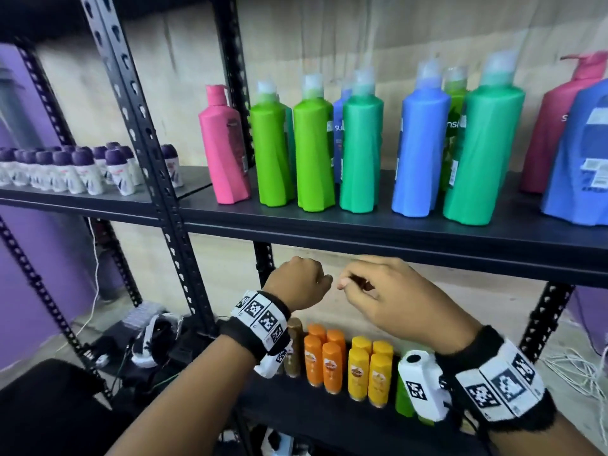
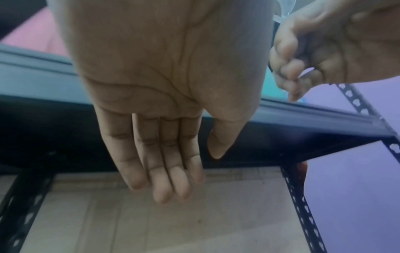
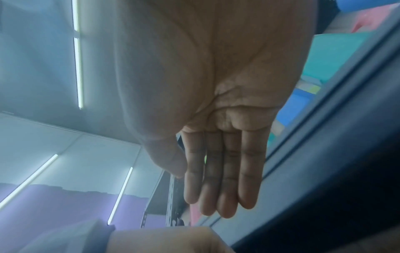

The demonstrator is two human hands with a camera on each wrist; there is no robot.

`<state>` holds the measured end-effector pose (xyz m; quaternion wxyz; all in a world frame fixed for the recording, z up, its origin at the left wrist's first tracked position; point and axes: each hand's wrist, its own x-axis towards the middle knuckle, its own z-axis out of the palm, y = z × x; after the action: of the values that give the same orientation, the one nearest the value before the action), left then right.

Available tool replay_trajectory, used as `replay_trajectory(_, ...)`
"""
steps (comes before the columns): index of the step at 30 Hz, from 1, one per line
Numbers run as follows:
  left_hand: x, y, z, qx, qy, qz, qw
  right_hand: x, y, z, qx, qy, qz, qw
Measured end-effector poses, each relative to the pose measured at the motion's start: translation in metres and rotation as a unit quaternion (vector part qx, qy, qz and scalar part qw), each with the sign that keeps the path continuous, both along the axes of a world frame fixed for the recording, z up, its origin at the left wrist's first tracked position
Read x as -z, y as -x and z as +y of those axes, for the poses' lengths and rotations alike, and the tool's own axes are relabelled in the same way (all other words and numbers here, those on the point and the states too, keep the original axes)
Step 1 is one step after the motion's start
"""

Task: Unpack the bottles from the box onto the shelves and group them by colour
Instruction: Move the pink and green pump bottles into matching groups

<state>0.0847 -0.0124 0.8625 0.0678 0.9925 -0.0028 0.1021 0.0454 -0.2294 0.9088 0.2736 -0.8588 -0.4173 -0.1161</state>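
Tall bottles stand on the upper shelf (image 1: 362, 232): a pink bottle (image 1: 225, 149), two lime green bottles (image 1: 273, 153), a teal green bottle (image 1: 360, 153), a blue bottle (image 1: 419, 153), another teal green one (image 1: 480, 159), then a large pink pump bottle (image 1: 556, 126) and a large blue bottle (image 1: 582, 159). Small orange bottles (image 1: 324, 360) and yellow bottles (image 1: 368, 370) stand on the lower shelf. My left hand (image 1: 297, 281) (image 2: 194, 171) and right hand (image 1: 378, 291) (image 3: 216, 171) hover side by side just below the upper shelf's front edge, both empty with relaxed fingers. No box is in view.
Small purple-capped bottles (image 1: 65, 169) fill the neighbouring shelf at the left. A black perforated upright (image 1: 148, 143) divides the two racks. Cables and gear (image 1: 154, 340) lie on the floor at the lower left, and white cords (image 1: 575, 366) at the right.
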Motion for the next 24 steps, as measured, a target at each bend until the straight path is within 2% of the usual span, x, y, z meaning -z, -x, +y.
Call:
replay_trajectory(6,-0.065,0.023,0.041,0.023,0.024,-0.045,0.998,-0.048,-0.001,0.038,-0.011,-0.029,-0.044,0.999)
replay_trajectory(9,-0.095,0.033,0.066,0.032,0.037,-0.094,0.994,-0.066,-0.004,0.065,-0.007,-0.051,-0.073,0.996)
replay_trajectory(14,-0.135,0.035,0.11,0.003,0.072,-0.197,0.978,-0.093,-0.017,0.116,0.024,-0.136,-0.113,0.984)
replay_trajectory(19,-0.165,0.025,0.145,-0.034,0.101,-0.302,0.947,-0.106,-0.032,0.159,0.075,-0.196,-0.1,0.973)
replay_trajectory(24,-0.173,0.007,0.163,-0.062,0.152,-0.342,0.925,-0.112,-0.044,0.194,0.116,-0.217,-0.084,0.966)
